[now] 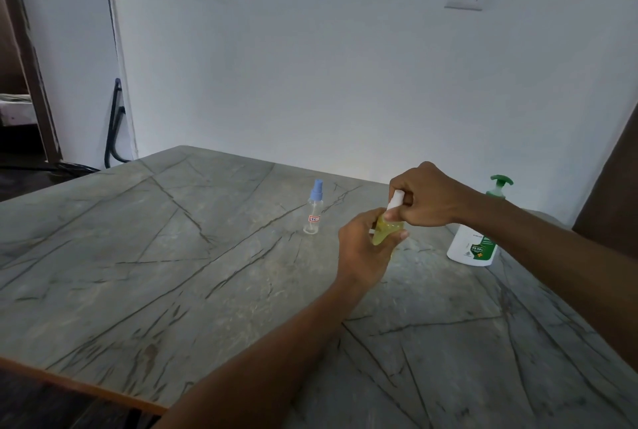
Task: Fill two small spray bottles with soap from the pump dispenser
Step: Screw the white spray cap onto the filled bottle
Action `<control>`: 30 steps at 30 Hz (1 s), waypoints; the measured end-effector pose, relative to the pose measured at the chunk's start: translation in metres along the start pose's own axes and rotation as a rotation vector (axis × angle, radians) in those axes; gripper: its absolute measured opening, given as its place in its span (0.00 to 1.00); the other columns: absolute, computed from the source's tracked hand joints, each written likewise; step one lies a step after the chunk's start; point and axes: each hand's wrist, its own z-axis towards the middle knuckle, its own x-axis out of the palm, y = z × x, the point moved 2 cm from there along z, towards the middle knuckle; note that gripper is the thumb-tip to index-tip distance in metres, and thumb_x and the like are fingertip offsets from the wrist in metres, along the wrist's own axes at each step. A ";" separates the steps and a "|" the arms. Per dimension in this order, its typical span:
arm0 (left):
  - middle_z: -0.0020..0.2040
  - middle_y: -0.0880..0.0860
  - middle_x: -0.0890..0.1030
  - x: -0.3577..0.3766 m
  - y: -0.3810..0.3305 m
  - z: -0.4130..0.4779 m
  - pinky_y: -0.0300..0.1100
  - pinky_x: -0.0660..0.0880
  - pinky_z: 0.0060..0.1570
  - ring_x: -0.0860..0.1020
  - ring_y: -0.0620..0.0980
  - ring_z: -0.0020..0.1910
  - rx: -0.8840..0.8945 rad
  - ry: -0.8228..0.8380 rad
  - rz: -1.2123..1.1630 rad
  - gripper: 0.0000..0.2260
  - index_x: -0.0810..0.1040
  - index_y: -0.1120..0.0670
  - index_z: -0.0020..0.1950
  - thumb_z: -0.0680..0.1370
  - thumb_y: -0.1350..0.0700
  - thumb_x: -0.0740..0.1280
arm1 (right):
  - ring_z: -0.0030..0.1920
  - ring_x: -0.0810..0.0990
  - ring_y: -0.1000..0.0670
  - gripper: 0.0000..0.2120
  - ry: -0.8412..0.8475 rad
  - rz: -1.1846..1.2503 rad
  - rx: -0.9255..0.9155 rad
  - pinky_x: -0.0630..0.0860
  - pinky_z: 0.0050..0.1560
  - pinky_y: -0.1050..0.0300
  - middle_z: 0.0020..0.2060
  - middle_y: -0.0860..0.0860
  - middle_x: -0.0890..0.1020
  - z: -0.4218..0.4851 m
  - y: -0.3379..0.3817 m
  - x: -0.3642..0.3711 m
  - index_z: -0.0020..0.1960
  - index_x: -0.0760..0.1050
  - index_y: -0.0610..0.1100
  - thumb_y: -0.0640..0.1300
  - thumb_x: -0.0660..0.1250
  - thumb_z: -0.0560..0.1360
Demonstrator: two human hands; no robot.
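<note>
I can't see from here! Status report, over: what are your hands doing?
Left hand holds small yellow-filled bottle; right hand grips its white cap. Clear blue-capped spray bottle looks empty. Nothing in the way.

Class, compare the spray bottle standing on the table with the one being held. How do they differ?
The standing bottle has a blue top; the held bottle a white one.
The standing bottle looks empty; the held bottle shows yellowish liquid.
The standing bottle rests untouched on the table; the left hand grips the held bottle, the right hand its top.
Both are small and see-through.
</note>
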 end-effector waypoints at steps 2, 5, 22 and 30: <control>0.48 0.47 0.83 0.000 0.002 0.001 0.42 0.78 0.50 0.79 0.44 0.46 -0.018 0.003 -0.014 0.14 0.81 0.52 0.55 0.70 0.52 0.75 | 0.28 0.79 0.58 0.13 0.059 0.092 0.048 0.69 0.32 0.71 0.26 0.55 0.80 -0.006 -0.001 -0.003 0.40 0.81 0.46 0.56 0.74 0.69; 0.46 0.46 0.83 -0.002 0.004 0.003 0.39 0.79 0.49 0.80 0.42 0.46 -0.034 0.001 -0.029 0.15 0.81 0.51 0.55 0.70 0.51 0.76 | 0.35 0.82 0.60 0.21 0.055 0.200 0.175 0.73 0.39 0.69 0.35 0.55 0.85 -0.021 -0.007 -0.005 0.48 0.79 0.50 0.65 0.69 0.67; 0.50 0.40 0.81 0.000 0.006 0.002 0.30 0.75 0.51 0.79 0.38 0.49 -0.025 0.049 0.031 0.19 0.80 0.49 0.60 0.71 0.49 0.75 | 0.50 0.82 0.56 0.26 -0.285 0.568 0.338 0.77 0.49 0.64 0.54 0.53 0.83 -0.063 -0.007 0.079 0.62 0.76 0.46 0.50 0.78 0.66; 0.56 0.43 0.80 0.001 0.009 0.004 0.26 0.74 0.50 0.78 0.36 0.52 -0.092 0.061 0.031 0.23 0.76 0.52 0.65 0.72 0.45 0.72 | 0.46 0.82 0.58 0.24 -0.333 0.562 0.399 0.74 0.42 0.70 0.50 0.53 0.84 -0.059 -0.018 0.081 0.59 0.78 0.45 0.50 0.79 0.66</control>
